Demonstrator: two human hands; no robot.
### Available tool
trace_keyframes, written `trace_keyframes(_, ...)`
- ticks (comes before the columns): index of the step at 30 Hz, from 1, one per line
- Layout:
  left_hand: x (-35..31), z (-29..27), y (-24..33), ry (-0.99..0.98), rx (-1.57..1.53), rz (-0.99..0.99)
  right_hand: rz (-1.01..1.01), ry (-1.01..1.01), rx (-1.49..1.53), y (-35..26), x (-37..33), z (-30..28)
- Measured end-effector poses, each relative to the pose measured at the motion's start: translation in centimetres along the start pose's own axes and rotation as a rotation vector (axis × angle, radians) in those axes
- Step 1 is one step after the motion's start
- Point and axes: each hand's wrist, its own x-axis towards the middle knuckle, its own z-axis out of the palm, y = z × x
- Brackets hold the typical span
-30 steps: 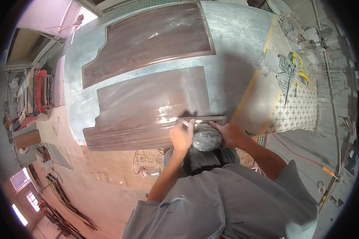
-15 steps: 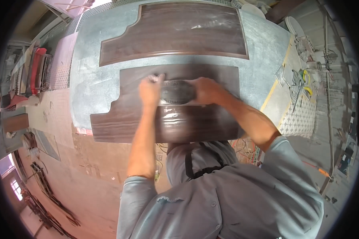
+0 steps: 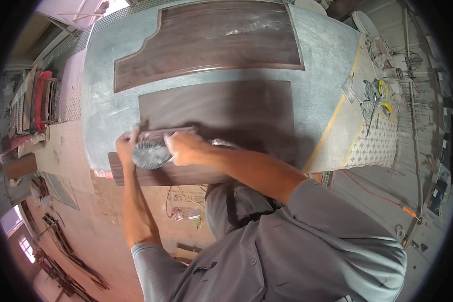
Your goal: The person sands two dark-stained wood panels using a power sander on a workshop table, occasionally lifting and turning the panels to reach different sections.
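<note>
workshop: i'm watching from afar over a pale blue-grey worktop (image 3: 98, 131), which spreads out around the near panel (image 3: 256, 116), a flat dark brown board.
far panel (image 3: 221, 40): dark brown with a scalloped left corner, lying beyond the near panel and apart from it.
sander (image 3: 151, 155): rounded grey housing over a long flat base, seemingly resting on the left part of the near panel.
left hand (image 3: 126, 149): i see its fingers curled in at the sander's left end; blur hides the exact grip.
right hand (image 3: 183, 147): fingers closed against the sander's right side, forearm crossing above the near panel.
right side: yellow-handled tool (image 3: 384, 95) and patterned sheet (image 3: 372, 146), both to the right of the near panel.
change: half a second ago i had the sander mid-panel; now it's further left and closer to the front edge. i judge the left end is the stretch being worked.
</note>
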Motion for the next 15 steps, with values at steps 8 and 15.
trace_keyframes(8,-8.0,20.5,17.8,-0.214,-0.058,0.172,0.163,0.223,-0.159,15.7,-16.1,-11.4)
trace_keyframes(15,-21.3,30.8,25.8,-0.343,-0.003,0.212,0.333,0.236,0.011,20.8,-31.0,-15.4)
